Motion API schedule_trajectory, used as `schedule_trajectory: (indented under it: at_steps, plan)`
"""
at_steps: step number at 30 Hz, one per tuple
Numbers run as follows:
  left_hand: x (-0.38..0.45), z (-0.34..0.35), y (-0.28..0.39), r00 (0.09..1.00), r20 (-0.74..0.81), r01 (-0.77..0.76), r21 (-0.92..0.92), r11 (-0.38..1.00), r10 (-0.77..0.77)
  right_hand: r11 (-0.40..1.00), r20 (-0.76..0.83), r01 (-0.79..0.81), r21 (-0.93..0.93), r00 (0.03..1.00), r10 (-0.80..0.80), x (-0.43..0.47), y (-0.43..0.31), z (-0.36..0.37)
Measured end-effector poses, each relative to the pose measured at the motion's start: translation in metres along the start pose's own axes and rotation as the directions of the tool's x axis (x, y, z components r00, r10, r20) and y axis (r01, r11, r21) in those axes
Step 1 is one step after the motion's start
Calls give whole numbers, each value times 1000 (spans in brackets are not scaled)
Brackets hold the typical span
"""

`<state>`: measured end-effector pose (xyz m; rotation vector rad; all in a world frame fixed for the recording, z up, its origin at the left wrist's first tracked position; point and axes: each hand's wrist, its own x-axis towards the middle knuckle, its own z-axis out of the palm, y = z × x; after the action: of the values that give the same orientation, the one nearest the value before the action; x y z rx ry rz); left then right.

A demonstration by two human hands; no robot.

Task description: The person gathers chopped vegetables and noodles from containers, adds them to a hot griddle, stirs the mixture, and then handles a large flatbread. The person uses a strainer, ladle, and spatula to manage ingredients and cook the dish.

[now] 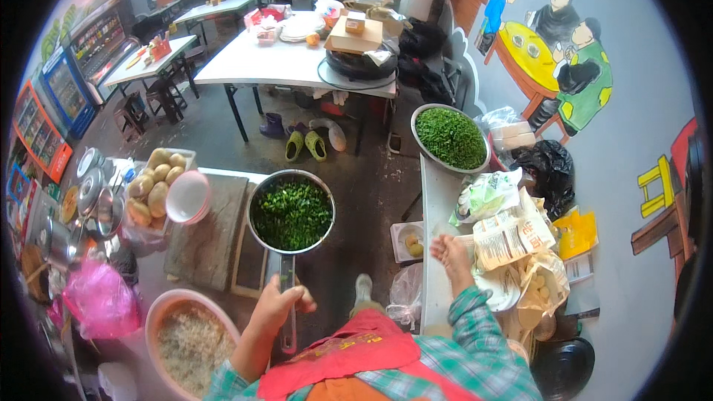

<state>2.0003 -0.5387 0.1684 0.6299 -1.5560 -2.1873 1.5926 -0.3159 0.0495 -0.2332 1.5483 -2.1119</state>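
Note:
My left hand (pixel 280 299) grips the long handle of a metal saucepan (pixel 332 217). Chopped green herbs (pixel 291 216) lie inside the pan, which is held out in front of me beside a wooden chopping board (pixel 203 239). My right hand (pixel 450 256) holds nothing and has its fingers apart. It is above the edge of the right-hand table (pixel 437 295), nearest to a printed paper bag (pixel 515 234). Farther along that table a large metal basin is heaped with finely chopped greens (pixel 452 138).
On the left stand a crate of potatoes (pixel 159 181), stacked pink bowls (pixel 188 197), a pink plastic bag (pixel 102 301) and a basin of pale shredded food (pixel 195 340). Ahead, a white table (pixel 234 64) bears boxes; clogs (pixel 305 146) lie beneath it. A painted wall (pixel 601 167) borders the right.

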Motion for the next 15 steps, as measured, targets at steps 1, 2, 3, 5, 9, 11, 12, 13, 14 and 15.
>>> schedule_trajectory:
  at_steps: [1, 2, 3, 5, 9, 11, 12, 13, 14, 15]
  plan:
    - [29, 4, 3, 1000, 9, 0, -35, 999, 0, 998, -20, 57, -30, 998, -57, 29, -18, 0]
    - [58, 9, 5, 1000, 13, -1, -68, 998, 2, 995, -37, 90, -29, 995, -91, 61, -35, -5]
    - [86, 15, 8, 1000, 14, -3, -103, 995, 4, 992, -53, 122, -31, 991, -123, 91, -48, -13]
    - [152, 34, 24, 998, 34, -41, -120, 992, 45, 973, -124, 230, -30, 965, -232, 157, -90, -26]
    - [281, 88, 51, 995, 70, -72, -70, 995, 77, 909, -423, 378, -177, 804, -417, 268, -126, -83]
    - [341, 111, 64, 989, 117, -95, 72, 993, 86, 852, -321, 506, -133, 792, -520, 311, -135, -111]
    - [365, 104, 60, 993, 85, -86, 63, 994, 81, 902, -378, 394, -176, 819, -432, 314, -137, -79]
    - [394, 104, 62, 991, 81, -111, 45, 993, 107, 924, -436, 313, -221, 816, -380, 320, -161, -49]
    - [423, 125, 61, 992, 85, -94, 47, 994, 90, 803, -470, 304, -513, 683, -559, 347, -160, -86]
    - [446, 145, 58, 994, 84, -77, 54, 996, 72, 617, -424, 222, -755, 554, -717, 370, -150, -125]
